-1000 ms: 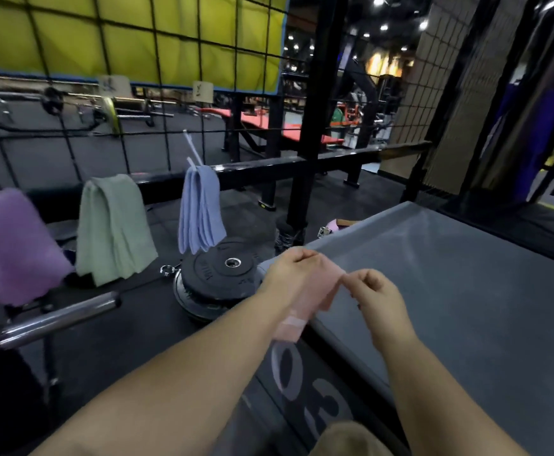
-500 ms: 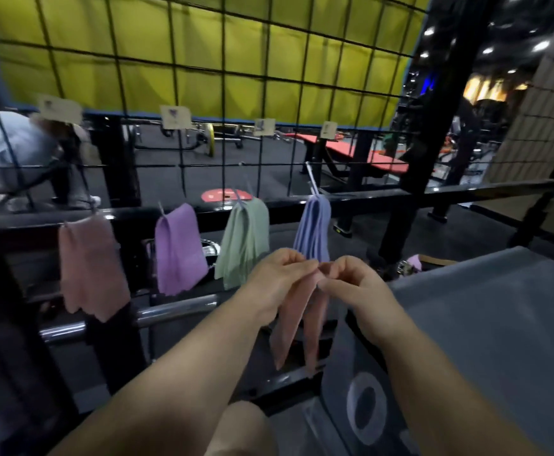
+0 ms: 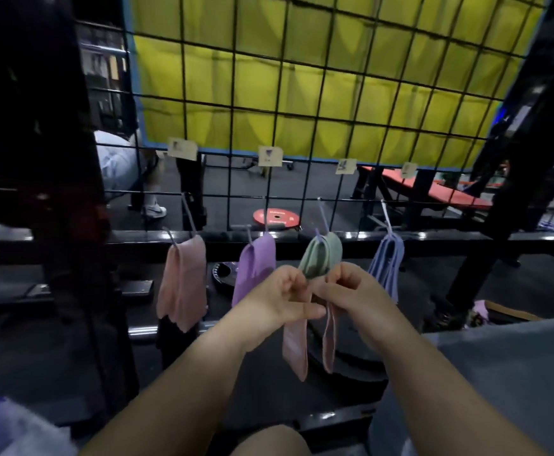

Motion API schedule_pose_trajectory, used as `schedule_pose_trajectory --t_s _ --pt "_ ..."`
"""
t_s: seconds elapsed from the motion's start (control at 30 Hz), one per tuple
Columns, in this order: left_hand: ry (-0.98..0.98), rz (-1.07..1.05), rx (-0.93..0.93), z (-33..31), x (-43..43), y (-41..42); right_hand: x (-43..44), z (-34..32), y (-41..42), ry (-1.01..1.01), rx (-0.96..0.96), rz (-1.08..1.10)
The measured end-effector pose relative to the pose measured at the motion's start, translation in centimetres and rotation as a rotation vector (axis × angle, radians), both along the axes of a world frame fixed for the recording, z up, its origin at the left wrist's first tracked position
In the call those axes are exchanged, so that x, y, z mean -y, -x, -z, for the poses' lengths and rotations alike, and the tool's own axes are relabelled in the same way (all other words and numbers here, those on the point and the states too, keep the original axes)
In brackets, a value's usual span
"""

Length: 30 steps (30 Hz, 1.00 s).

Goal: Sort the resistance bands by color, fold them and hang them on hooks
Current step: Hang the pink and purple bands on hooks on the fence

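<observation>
Two hands' grips pinching pink band (image 3: 297, 343), folded, two tails dangling side by side

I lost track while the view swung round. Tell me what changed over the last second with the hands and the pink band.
The view turned left from the grey mat to the rack. Both hands, left hand and right hand, lifted the pink band off the mat; once bunched, it now hangs in two strips. Neither hand let go. The hung pink, purple, green and blue bunches stayed put.

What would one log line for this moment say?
left hand: pinching pink band | right hand: pinching same band | band: folded, hanging down | hung already: pink bunch, purple, green, blue
</observation>
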State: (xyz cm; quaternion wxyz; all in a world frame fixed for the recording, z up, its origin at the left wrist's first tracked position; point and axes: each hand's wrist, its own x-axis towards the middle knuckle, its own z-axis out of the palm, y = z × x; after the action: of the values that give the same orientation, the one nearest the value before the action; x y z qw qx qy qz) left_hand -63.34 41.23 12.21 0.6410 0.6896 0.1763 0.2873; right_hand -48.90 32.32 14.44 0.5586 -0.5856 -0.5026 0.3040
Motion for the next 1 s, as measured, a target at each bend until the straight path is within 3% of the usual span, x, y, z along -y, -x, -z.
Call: schedule_pose_trajectory --t_s 0.2,0.37,0.57,0.8,1.0 --pt "-0.018 -0.139 0.037 -0.7 -1.1 5.1 -2.8 -1.0 3.1 -0.055 -0.021 -0.142" --pt "-0.11 -0.247 0.04 -1.9 -1.7 10.0 -4.6 -1.8 5.6 -0.021 0.158 -0.224" --pt "-0.258 -0.43 -0.103 -2.9 -2.6 14.3 -6.5 -3.4 8.7 0.133 0.325 -0.371" --pt "-0.222 -0.523 0.058 -4.7 -3.9 17.3 -8.9 -5.2 11.5 0.053 0.154 -0.462" --pt "-0.237 -0.621 0.117 -6.2 -5.9 17.9 -11.9 -6.8 13.7 0.004 0.067 -0.315"
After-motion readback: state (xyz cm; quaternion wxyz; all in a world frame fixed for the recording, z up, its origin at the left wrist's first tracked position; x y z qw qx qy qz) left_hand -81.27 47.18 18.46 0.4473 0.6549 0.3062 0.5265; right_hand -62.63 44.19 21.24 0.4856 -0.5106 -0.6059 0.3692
